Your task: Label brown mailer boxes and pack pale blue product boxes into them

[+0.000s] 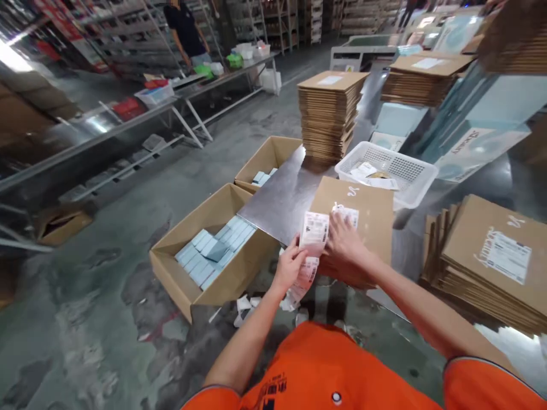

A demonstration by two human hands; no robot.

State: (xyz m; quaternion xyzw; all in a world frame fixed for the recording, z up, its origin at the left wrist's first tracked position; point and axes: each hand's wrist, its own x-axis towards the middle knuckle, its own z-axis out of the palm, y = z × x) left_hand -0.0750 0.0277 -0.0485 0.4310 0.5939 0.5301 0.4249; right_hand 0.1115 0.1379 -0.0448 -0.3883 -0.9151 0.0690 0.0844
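Observation:
My left hand [290, 265] is closed on a strip of printed shipping labels [315, 230], thumb on top, and the strip's tail hangs down below the fingers. Right beside it, my right hand [345, 239] lies with its fingers on a flat cardboard carton [374, 219], touching a white label [351, 215] stuck to its top. The fingers look stretched out, and their tips partly cover that label. White marker writing shows near the carton's far edge. The carton rests on a metal table [282, 199] in front of me.
Open cartons, one [233, 273] filled with small light-blue boxes, stand left of the table. A white plastic basket [410, 171] holds papers. Flattened cartons are stacked behind [329, 114] and at right [491, 250]. Paper scraps [245, 310] lie below. Another person [188, 31] stands beyond a long bench.

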